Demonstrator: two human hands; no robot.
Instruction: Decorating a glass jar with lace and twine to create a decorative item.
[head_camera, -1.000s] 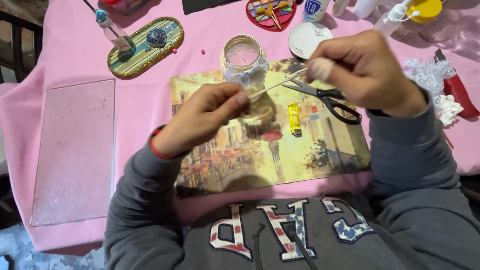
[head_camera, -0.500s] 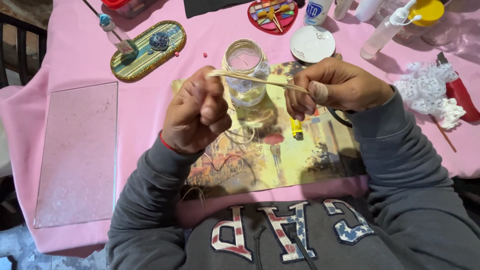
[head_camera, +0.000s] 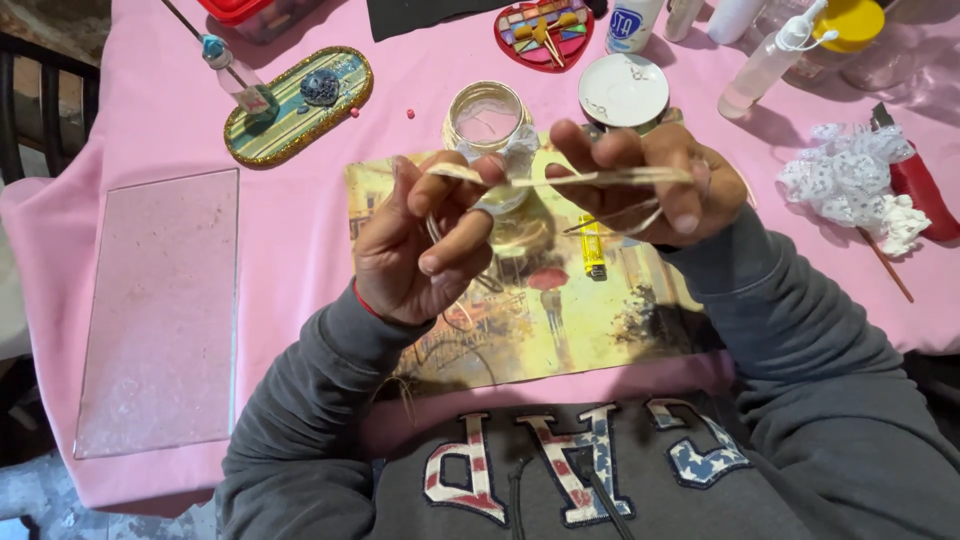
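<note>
One glass jar, one lid, one lighter, two bottles.

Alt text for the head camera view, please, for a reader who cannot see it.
Two hands, left hand and right hand, stretch a pale raffia strand between them above a small glass jar. Below lie a painted placemat and a pink tablecloth, with a yellow lighter nearby.

Bright, even light — soft shadows, sharp focus
</note>
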